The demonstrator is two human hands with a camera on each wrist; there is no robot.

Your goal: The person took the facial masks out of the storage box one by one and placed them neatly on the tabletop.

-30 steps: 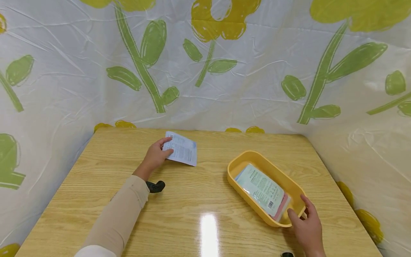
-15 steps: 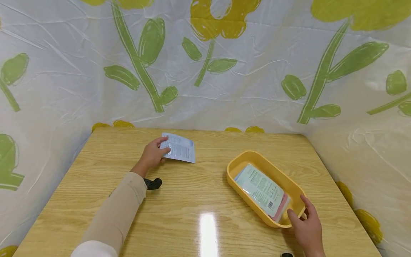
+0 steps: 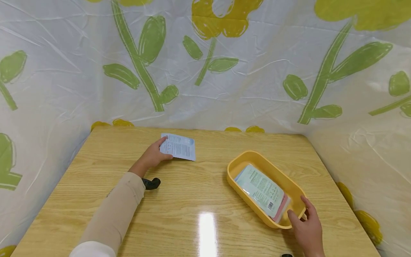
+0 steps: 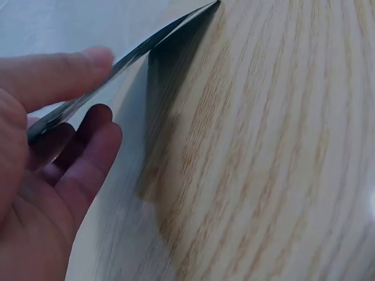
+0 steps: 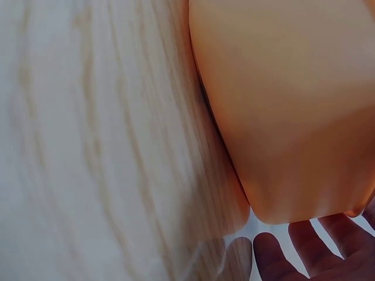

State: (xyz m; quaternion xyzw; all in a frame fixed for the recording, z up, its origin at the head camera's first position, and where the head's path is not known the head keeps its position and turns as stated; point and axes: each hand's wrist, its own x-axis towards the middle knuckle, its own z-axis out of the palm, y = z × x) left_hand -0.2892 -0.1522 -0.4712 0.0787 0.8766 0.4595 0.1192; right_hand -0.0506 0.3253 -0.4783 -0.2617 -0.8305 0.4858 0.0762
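My left hand [image 3: 154, 155] pinches the left edge of a flat, light blue packet [image 3: 179, 147] with printed text and a barcode, near the back of the table. In the left wrist view the thumb lies above the packet [image 4: 153, 42] and the fingers below; it slants over the wood, casting a shadow. At the right, my right hand [image 3: 306, 226] grips the near end of a yellow oblong bin [image 3: 250, 205], thumb at the inner rim and fingers outside. The right wrist view shows fingertips [image 5: 269, 249] along the bin's end. Inside lie a pale green packet [image 3: 261, 189] and a pinkish one [image 3: 283, 207] underneath.
The wooden table [image 3: 179, 207] reaches back to a white sheet [image 3: 250, 92] with printed yellow flowers, which also hangs on both sides. A black curved piece [image 3: 152, 184] shows beside the left sleeve [image 3: 112, 210]. Another small black piece [image 3: 287, 255] sits at the bottom edge.
My left hand has drawn slightly left with the blue packet, which now appears flatter. Its thumb has shifted to the packet's near edge. The right hand and bin stay put.
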